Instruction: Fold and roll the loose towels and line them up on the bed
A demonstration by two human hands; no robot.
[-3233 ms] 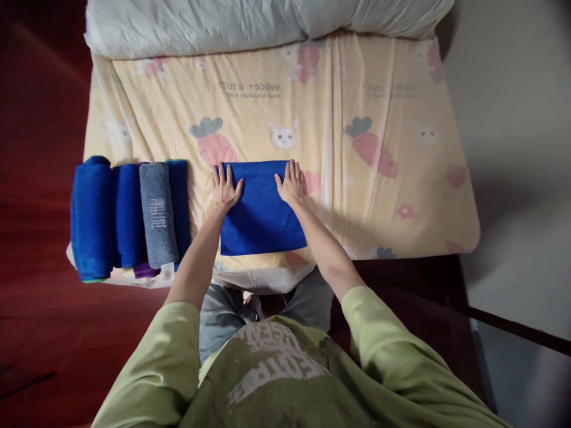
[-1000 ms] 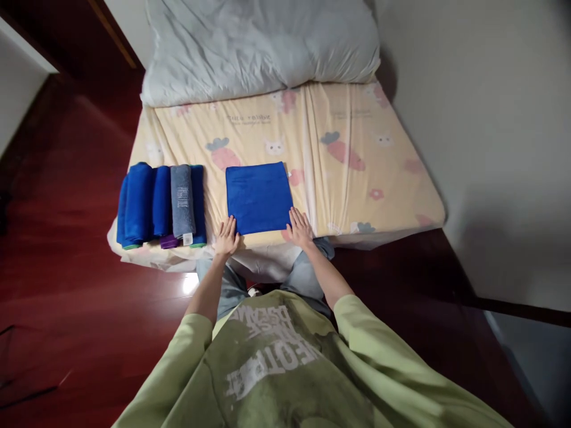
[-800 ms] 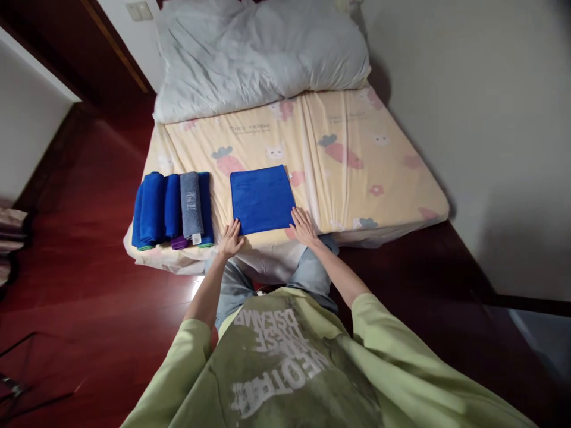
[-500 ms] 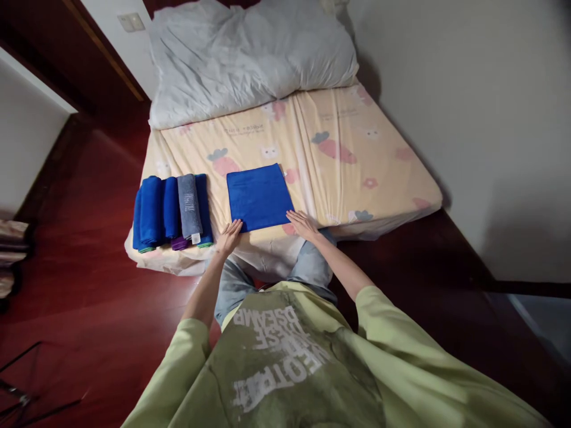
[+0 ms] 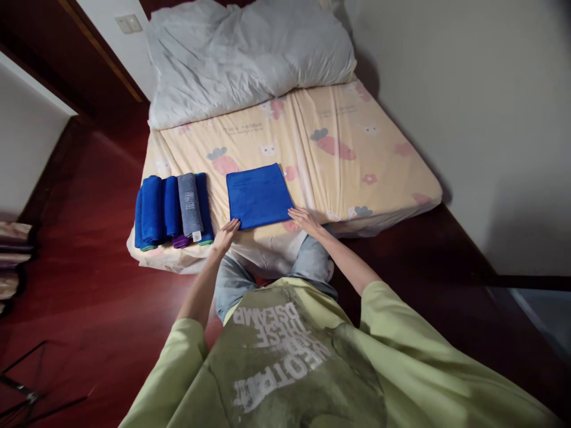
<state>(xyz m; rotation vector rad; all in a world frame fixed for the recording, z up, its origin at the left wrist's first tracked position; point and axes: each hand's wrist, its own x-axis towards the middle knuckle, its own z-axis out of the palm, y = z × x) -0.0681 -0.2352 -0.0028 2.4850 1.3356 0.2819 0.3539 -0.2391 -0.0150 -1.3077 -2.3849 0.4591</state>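
Note:
A blue towel (image 5: 259, 196), folded into a flat, nearly square shape, lies near the front edge of the bed. At its near left corner my left hand (image 5: 226, 235) rests with fingers stretched out. My right hand (image 5: 305, 220) touches the near right corner, its fingers also extended and flat. Left of this towel, rolled towels lie side by side: several blue ones (image 5: 152, 208), a grey one (image 5: 190, 205) with a white tag, and a bit of a purple one (image 5: 181, 242) showing beneath.
The bed (image 5: 392, 172) has a cream sheet with carrot and cat prints. A large white quilt (image 5: 250, 56) is heaped at the far end. A wall (image 5: 482, 119) runs along the right. A black metal stand (image 5: 31, 395) is on the dark red floor at lower left.
Both hands have shifted very slightly at the corners of the blue towel. The towel lies as before, and the rolled towels have not moved.

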